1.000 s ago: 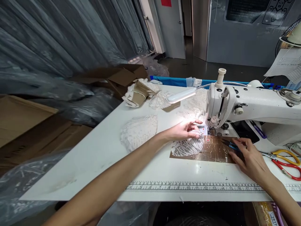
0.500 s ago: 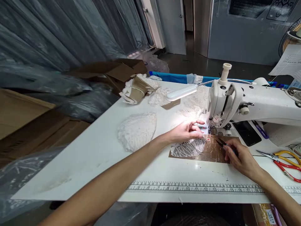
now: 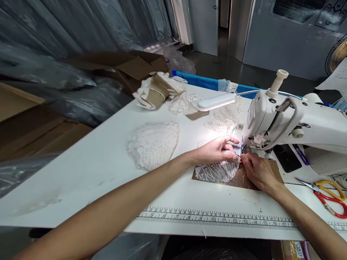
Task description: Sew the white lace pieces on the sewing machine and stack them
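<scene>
My left hand (image 3: 215, 151) lies beside the needle area of the white sewing machine (image 3: 306, 112). Its thumb and fingers pinch the edge of a white lace piece (image 3: 218, 171), which rests partly over a brown plate (image 3: 246, 179). Close against it, my right hand (image 3: 257, 171) is closed on dark tweezers (image 3: 238, 156). Only their thin tip shows, touching or almost touching the left fingertips; the rest is hidden in the fingers. A stack of lace pieces (image 3: 154, 144) sits on the table left of my left hand.
A white lamp bar (image 3: 217, 102) reaches over more lace (image 3: 185, 103) and a tied lace bundle (image 3: 154, 92). Right of my right hand lie a phone (image 3: 286, 159), a purple pen (image 3: 300, 154) and scissors with yellow and red handles (image 3: 325, 193). A printed ruler (image 3: 217, 219) runs along the front edge.
My right hand has moved left with the tweezers, from over the brown plate to my left fingertips by the needle. My left hand keeps its pinch. The whole view has shifted slightly.
</scene>
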The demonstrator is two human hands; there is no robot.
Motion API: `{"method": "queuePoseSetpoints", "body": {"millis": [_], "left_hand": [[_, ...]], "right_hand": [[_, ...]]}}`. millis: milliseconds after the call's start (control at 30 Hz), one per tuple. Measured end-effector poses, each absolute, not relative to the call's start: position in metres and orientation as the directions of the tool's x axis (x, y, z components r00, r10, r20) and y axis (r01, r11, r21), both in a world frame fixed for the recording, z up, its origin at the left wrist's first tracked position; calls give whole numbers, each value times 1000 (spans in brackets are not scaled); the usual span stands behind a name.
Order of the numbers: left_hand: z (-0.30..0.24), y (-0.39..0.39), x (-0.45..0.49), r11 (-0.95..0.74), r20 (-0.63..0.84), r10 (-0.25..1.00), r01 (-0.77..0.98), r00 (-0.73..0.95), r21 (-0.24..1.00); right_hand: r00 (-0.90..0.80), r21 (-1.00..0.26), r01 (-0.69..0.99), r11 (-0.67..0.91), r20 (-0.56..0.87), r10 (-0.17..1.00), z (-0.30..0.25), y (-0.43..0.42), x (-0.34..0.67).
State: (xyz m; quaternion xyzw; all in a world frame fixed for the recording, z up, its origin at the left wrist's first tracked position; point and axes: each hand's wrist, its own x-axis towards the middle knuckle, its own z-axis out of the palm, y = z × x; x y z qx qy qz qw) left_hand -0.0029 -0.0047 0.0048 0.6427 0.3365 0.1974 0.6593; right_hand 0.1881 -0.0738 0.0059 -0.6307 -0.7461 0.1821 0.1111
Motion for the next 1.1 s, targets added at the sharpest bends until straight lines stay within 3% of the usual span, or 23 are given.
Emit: {"method": "queuePoseSetpoints", "body": {"millis": [333,633,867,1100], "left_hand": [[0,-1,-5,101,-199,703,181,683,978],[-2,-1,-4,89,-185,717,176,672,980],[-2,-2,-4,42,-147,720,169,678,985],[-3,-2,-4,62,-158,715,164,681,984]], "right_hand": [[-200,-433,886,168,-31,979,6,-67,184],[-130,-423,900,104,-34,991,2,-66,179],[-157,-632,764,132,16,987,-2,-62,193],[-179,-499,857,128,-56,982,8,-67,185]]}}
